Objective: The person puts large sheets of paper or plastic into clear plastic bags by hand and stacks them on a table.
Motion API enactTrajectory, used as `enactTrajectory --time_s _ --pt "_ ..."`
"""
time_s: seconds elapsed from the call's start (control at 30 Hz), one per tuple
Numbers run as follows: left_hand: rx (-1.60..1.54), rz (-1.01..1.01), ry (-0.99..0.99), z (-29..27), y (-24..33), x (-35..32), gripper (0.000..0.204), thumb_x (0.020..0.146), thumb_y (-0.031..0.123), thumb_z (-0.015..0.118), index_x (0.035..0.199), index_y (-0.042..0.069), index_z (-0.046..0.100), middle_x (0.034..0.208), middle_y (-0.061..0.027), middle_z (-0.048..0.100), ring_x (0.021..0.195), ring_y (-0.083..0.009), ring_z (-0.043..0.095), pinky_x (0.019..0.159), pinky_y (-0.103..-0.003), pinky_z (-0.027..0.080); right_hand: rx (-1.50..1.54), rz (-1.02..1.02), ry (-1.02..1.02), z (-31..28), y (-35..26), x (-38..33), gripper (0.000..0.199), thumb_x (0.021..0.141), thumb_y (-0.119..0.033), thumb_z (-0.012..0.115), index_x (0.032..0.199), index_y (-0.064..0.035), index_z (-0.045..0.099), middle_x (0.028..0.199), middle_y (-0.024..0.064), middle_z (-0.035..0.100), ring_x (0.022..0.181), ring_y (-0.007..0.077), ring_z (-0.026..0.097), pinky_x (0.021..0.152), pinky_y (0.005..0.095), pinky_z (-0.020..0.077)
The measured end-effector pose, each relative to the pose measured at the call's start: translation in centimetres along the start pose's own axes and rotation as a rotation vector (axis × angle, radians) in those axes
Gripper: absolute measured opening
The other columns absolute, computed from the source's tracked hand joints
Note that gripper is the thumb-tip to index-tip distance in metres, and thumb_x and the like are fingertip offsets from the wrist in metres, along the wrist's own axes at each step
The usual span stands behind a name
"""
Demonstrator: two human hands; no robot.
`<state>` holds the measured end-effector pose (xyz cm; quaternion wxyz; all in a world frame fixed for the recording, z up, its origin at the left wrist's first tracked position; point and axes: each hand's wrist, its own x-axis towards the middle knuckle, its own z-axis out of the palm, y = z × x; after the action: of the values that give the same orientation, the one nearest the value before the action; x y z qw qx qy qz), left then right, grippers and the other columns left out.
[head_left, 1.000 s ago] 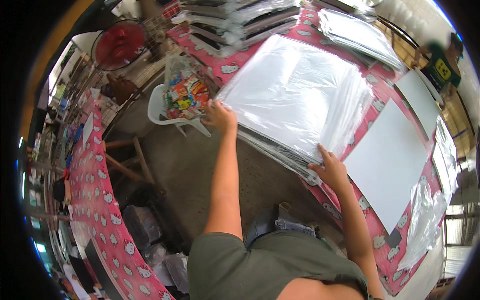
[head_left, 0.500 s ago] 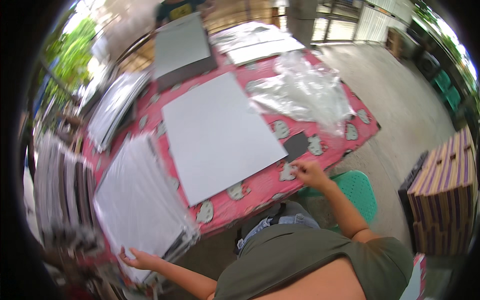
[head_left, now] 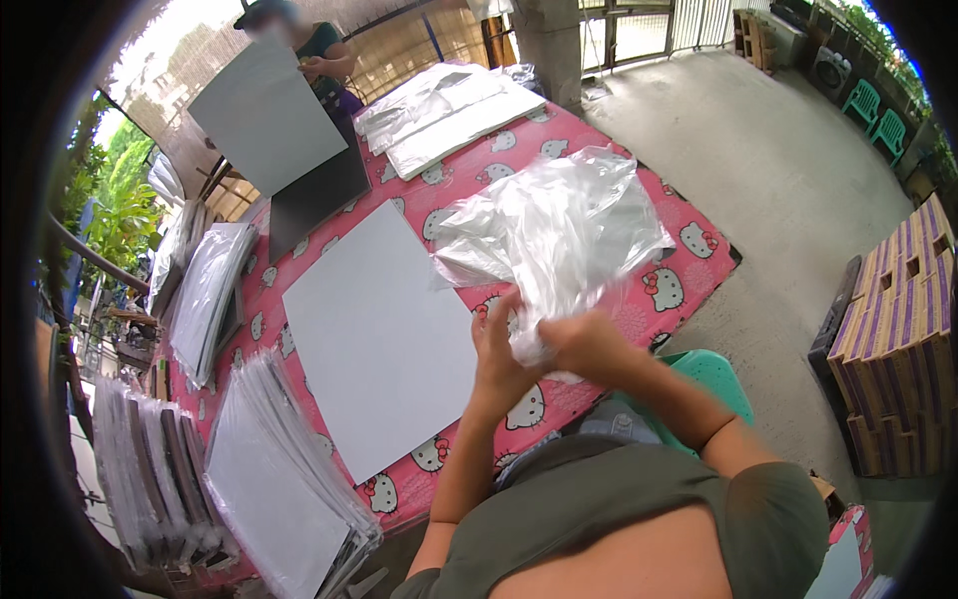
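Note:
A crumpled clear plastic bag (head_left: 574,235) spreads over the right part of the table, its near end bunched between my hands. My right hand (head_left: 589,344) is closed on that end, slightly blurred. My left hand (head_left: 496,349) curls its fingers around the other side of the bunched plastic. Left of them, a large white board (head_left: 374,329) lies flat on the pink patterned tablecloth (head_left: 599,140). The dark piece seen earlier on the cloth cannot be made out now.
Plastic-wrapped boards (head_left: 274,489) are stacked at the near left, beside more wrapped boards (head_left: 150,469). Across the table a co-worker (head_left: 329,60) holds up a grey board (head_left: 269,115). White sheets (head_left: 459,125) lie at the far edge. A green stool (head_left: 709,384) and stacked cartons (head_left: 893,339) stand right.
My left hand has come from the wrapped stack to the plastic, and my right hand now grips it too. The bag's near end is gathered toward me. The co-worker has lifted a board.

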<state>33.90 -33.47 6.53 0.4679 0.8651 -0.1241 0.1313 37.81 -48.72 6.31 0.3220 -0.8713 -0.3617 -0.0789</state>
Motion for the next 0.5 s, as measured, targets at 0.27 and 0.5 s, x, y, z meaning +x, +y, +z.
enactTrajectory --time_s 0.27,0.5 --pt "-0.765 -0.208 0.385 0.6 -0.8 2.1 0.012 0.084 0.011 0.052 0.082 0.000 0.057 0.079 -0.0053 0.058 0.066 -0.0096 0.054 0.061 -0.022 0.044 0.471 0.084 0.266 -3.4 1.7 4.4 0.006 0.074 -0.002 0.059 0.080 -0.0002 0.057 0.063 0.0100 0.056 0.053 0.0163 0.052 0.050 0.0271 0.0406" --pt "-1.141 -0.428 0.482 -1.6 4.1 0.5 0.038 0.089 0.036 0.042 0.086 -0.001 0.051 0.085 -0.0114 0.059 0.069 -0.0155 0.060 0.059 -0.027 0.052 0.647 0.366 0.564 -4.5 2.3 4.6 0.012 0.079 0.003 0.045 0.087 -0.0018 0.052 0.069 0.0074 0.055 0.061 0.0151 0.055 0.056 0.0245 0.0448"
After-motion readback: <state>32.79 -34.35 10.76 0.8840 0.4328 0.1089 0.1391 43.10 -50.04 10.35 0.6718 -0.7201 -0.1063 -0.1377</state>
